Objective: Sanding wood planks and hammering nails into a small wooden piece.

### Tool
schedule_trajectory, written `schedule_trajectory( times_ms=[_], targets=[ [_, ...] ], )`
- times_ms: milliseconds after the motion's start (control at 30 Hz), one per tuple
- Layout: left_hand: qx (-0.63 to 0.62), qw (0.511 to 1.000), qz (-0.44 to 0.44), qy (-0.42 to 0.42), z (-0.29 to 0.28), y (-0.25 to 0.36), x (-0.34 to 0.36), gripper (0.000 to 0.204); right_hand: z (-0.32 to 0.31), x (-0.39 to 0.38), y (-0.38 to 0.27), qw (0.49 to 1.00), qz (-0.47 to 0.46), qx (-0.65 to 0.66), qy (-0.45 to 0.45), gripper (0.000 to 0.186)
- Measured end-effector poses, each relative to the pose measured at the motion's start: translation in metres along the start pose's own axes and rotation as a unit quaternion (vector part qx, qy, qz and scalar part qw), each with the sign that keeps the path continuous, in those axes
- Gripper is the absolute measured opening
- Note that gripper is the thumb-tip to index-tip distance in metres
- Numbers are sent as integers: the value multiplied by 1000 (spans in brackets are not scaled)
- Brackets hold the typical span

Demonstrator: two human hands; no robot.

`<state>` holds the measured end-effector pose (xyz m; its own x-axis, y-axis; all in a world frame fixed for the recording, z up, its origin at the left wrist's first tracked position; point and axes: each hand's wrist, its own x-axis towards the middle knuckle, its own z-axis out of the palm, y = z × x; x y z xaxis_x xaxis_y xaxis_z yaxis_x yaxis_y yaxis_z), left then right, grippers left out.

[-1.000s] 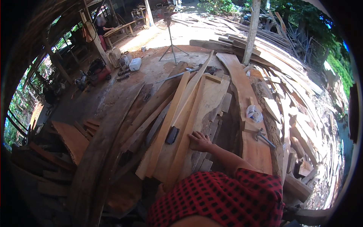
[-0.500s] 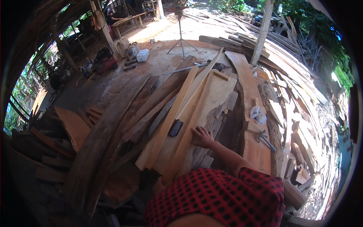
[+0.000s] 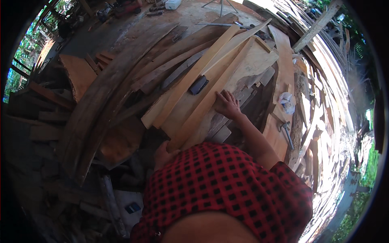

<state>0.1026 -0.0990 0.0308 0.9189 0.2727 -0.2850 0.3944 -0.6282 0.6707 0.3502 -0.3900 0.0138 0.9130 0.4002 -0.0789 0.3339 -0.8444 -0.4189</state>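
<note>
My right hand (image 3: pixel 229 103) lies with fingers spread on the edge of a long pale-orange board (image 3: pixel 194 121). My left hand (image 3: pixel 164 154) grips the near end of that board low in the view, its fingers partly hidden. A dark oblong object (image 3: pixel 198 84) sits between that board and a narrow light strip (image 3: pixel 180 101) to its left. Beneath them is a wide pale plank (image 3: pixel 257 60); a short batten (image 3: pixel 263 44) lies across its far part.
Weathered dark planks (image 3: pixel 97 105) and an orange slab (image 3: pixel 79 81) lie to the left. A long board (image 3: pixel 281 50) on the right carries a plastic bag (image 3: pixel 287 101) and a metal clamp (image 3: pixel 285 133). A post (image 3: pixel 316 28), tripod legs (image 3: pixel 219 6) and a white container (image 3: pixel 172 4) are farther back.
The view has tilted down, so the pile sits higher in the picture and more of my shirt and left hand shows. My right hand stays on the board.
</note>
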Motion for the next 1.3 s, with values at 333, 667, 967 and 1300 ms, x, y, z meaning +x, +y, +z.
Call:
schedule_trajectory(
  times_ms=[333, 667, 967, 1300],
  targets=[
    [38, 999, 2, -6, 11, -22, -3, 75, 4, -8, 0, 1000, 9, 1, -3, 86],
    [132, 959, 182, 175, 24, -12, 20, 82, -2, -8, 0, 1000, 9, -8, -10, 83],
    [255, 953, 128, -97, 55, 69, 87, 109, -8, -8, 11, 999, -22, -2, -37, 85],
    [290, 954, 43, -58, 82, 78, 90, 93, -38, 4, 22, 988, -94, -33, -121, 86]
  ],
)
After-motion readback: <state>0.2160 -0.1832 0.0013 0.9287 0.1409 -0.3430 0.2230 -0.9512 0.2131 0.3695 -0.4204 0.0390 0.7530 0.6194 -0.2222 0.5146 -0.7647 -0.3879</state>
